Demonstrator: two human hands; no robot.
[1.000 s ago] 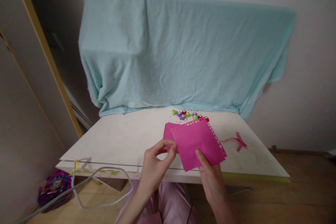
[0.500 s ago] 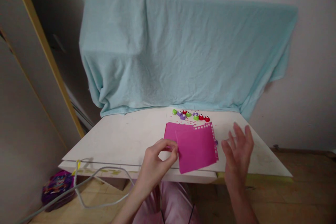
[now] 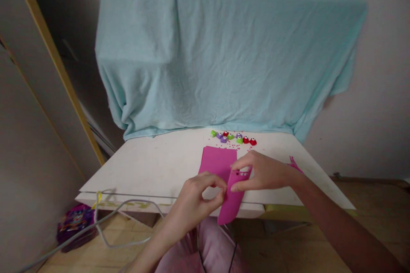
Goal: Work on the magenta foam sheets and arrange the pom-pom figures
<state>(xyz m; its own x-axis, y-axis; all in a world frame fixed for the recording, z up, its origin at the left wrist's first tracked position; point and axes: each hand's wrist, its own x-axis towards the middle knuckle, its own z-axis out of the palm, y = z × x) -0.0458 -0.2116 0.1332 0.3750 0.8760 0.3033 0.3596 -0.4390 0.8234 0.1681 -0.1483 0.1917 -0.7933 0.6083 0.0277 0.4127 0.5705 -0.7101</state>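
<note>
A pink sheet of paper [image 3: 232, 204] with a row of punched holes near its top edge is curved upright over the table's front edge. My left hand [image 3: 200, 196] pinches the sheet's left edge between thumb and fingertips. From the right, my right hand [image 3: 261, 171] reaches across with thumb and fingers curled round the sheet, bending it. Behind the hands lies a stack of pink paper [image 3: 218, 158]. Beyond the stack, several small craft punches [image 3: 239, 140] in green, purple and red stand among tiny pink cut-outs.
The white table [image 3: 144, 166] has a light blue cloth [image 3: 224, 59] hanging behind it. A pink paper scrap [image 3: 295, 164] lies right of my right wrist. A grey cable [image 3: 128, 204] loops at the front left, above a purple bag [image 3: 77, 226] on the floor.
My right hand has moved left from the table's right side and taken hold of the sheet. The sheet has gone from flat to curved, while my left hand keeps its pinch.
</note>
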